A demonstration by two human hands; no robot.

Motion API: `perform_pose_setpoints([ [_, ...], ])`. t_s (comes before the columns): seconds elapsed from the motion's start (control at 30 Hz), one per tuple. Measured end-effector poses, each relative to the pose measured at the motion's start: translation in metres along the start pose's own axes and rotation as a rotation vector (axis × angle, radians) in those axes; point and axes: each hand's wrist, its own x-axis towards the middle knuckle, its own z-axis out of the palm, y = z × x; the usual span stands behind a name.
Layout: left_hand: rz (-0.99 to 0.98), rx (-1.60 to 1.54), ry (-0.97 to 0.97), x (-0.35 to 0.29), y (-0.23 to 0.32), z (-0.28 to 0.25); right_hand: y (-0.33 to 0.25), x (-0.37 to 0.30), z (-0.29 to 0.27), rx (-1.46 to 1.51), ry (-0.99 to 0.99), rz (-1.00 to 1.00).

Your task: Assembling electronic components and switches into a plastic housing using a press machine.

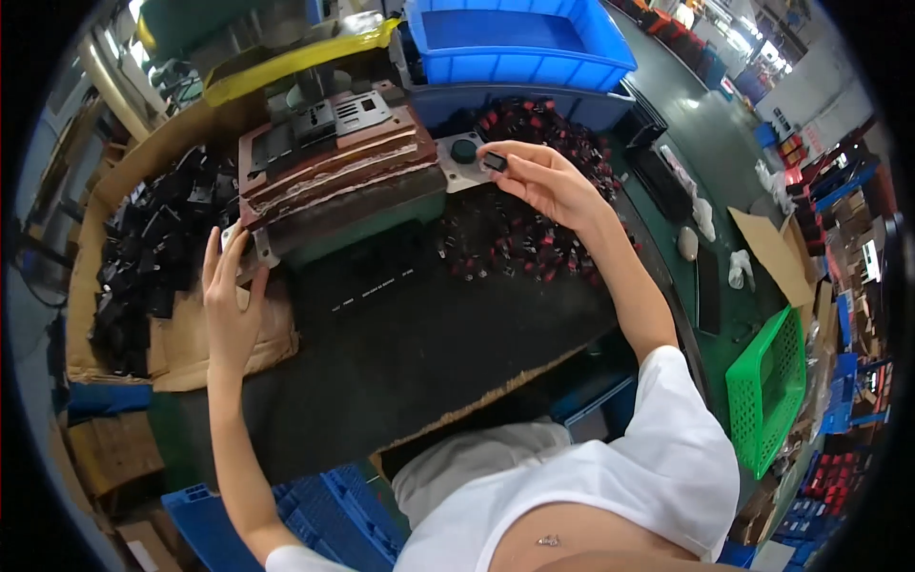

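Between the thumb and fingers of my right hand (548, 181) is a small black plastic part (495, 162), pinched just right of a dark green round button (464, 151) on a metal plate. My left hand (233, 303) has its fingers stretched out at a pale metal piece (264, 250) by the press's left front corner; what lies under the fingertips is partly hidden. Between my hands stands the press's stacked reddish-brown base (338, 176), with a metal fixture (343, 116) on top.
Many black parts (157, 253) fill a cardboard tray at left. Black-and-red pieces (515, 234) lie heaped at right, below a blue bin (524, 48). A yellow-edged press head (305, 62) hangs above the fixture. A green basket (762, 396) stands at far right.
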Motion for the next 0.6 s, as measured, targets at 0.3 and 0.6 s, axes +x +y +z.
perform_pose_setpoints([
  [0.3,0.003,0.171,0.016,-0.009,0.011,0.001,-0.008,0.023,0.07,-0.712,0.121,-0.111],
  [0.6,0.038,0.182,0.023,-0.007,0.013,-0.006,-0.02,0.129,0.058,-1.528,0.039,-0.756],
])
